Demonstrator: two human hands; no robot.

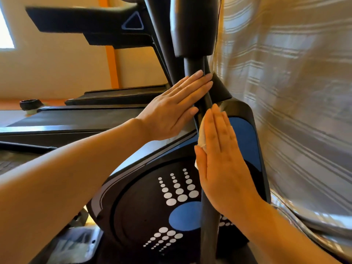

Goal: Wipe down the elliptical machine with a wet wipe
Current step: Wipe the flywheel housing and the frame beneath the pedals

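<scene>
The elliptical machine fills the middle of the view: a black flywheel housing with blue patches and white dots, and a dark upright arm bar in front of it. My left hand lies flat with straight fingers against the bar's upper part. My right hand is flat too, pressing a white wet wipe against the housing beside the bar. Only the wipe's left edge shows past my palm.
A treadmill with its black console stands to the left. A striped curtain hangs close on the right, touching the machine. A small dark round object sits at the far left by the orange-trimmed wall.
</scene>
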